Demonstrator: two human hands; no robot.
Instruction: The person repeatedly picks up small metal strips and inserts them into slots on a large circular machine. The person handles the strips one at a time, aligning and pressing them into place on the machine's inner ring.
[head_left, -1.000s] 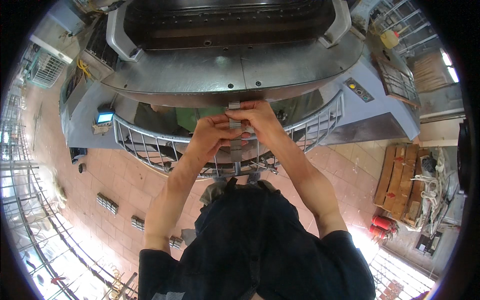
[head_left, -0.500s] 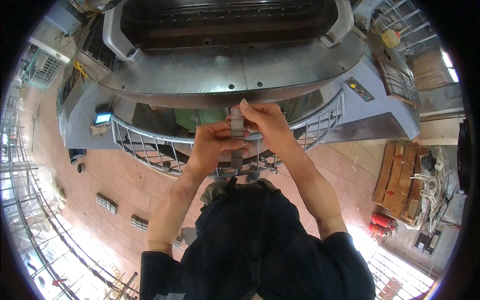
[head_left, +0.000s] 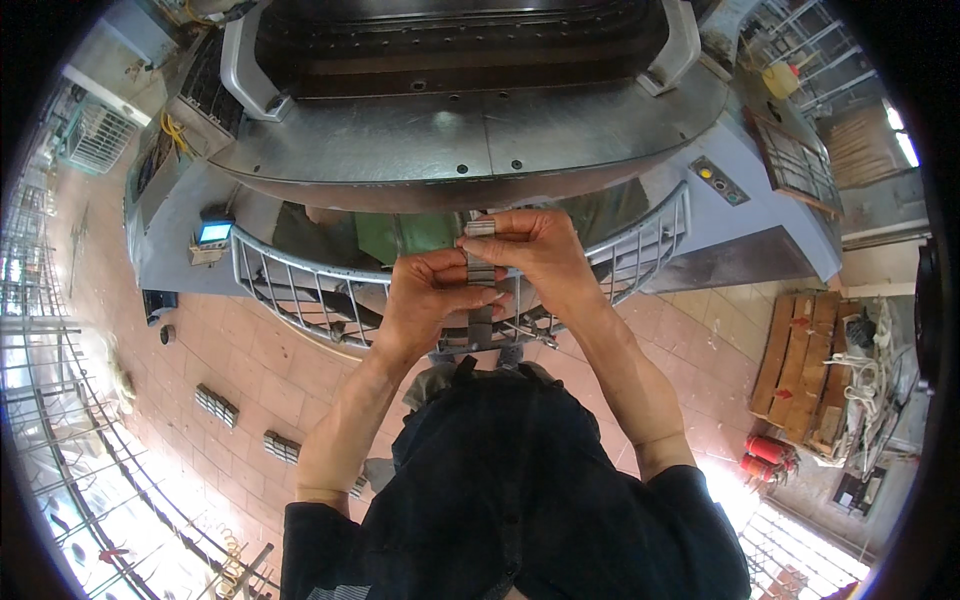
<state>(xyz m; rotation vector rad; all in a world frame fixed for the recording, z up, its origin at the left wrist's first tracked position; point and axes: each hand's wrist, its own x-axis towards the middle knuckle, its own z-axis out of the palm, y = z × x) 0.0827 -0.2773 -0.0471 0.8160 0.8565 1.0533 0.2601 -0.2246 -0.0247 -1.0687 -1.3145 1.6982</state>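
Note:
Upright in front of me is a narrow column of small grey metal pieces [head_left: 481, 272], held in both hands. My left hand [head_left: 425, 295] grips it from the left, with the thumb and fingers closed across its middle. On the upper end, my right hand [head_left: 545, 255] pinches the column, its thumb lying across the front. The right fingertips are partly hidden behind the pieces. The lower end hangs below my left thumb, in front of the curved metal railing [head_left: 310, 268]. I cannot tell exactly what kind of pieces they are.
A large machine with a curved steel top [head_left: 380, 145] stands ahead. On the tiled floor at left lie stacks of grey pieces [head_left: 216, 405]. A small lit screen [head_left: 213, 233] sits left of the railing. Wooden boards [head_left: 795, 350] and red cylinders [head_left: 768, 456] are at right.
My right thumb, raised beside the column's top before, now lies across its front. The right hand has closed around the upper end. My left hand keeps its grip.

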